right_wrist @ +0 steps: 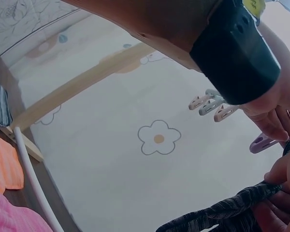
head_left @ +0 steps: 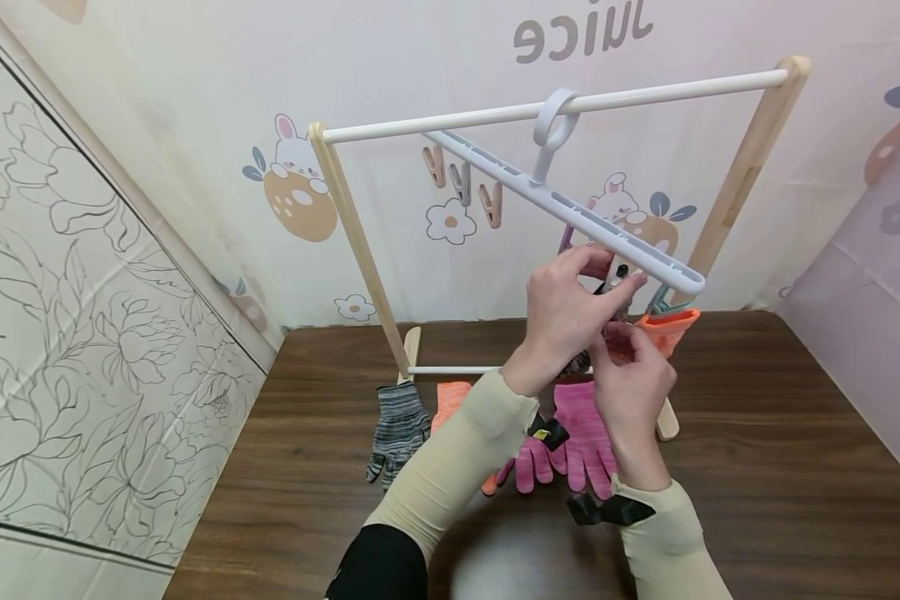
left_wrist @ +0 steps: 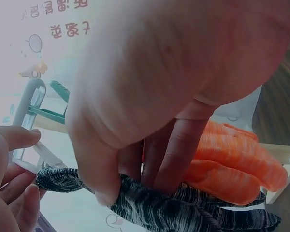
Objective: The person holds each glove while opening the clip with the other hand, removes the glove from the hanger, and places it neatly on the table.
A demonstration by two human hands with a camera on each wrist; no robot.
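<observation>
Just under the right part of the white hanger [head_left: 607, 229], my left hand [head_left: 562, 312] pinches a whitish clothespin [left_wrist: 48, 155]. My right hand [head_left: 633, 379] is right below it and grips a black-and-grey knit glove [left_wrist: 154, 205] between thumb and fingers. The top of this glove reaches up to the clothespin in the left wrist view. In the right wrist view the glove [right_wrist: 222, 210] hangs from my right fingers. Beside my hands, an orange glove [head_left: 667, 332] hangs at the hanger's right end from a teal clothespin [head_left: 663, 302]. A purple clothespin [right_wrist: 262, 144] shows past my left hand.
The hanger hooks over the white bar of a wooden rack [head_left: 457, 119]. Under it on the brown table [head_left: 780, 467] lie a grey striped glove [head_left: 400, 429], an orange glove [head_left: 450, 400] and pink gloves [head_left: 581, 425]. A patterned wall [head_left: 217, 167] stands behind the rack.
</observation>
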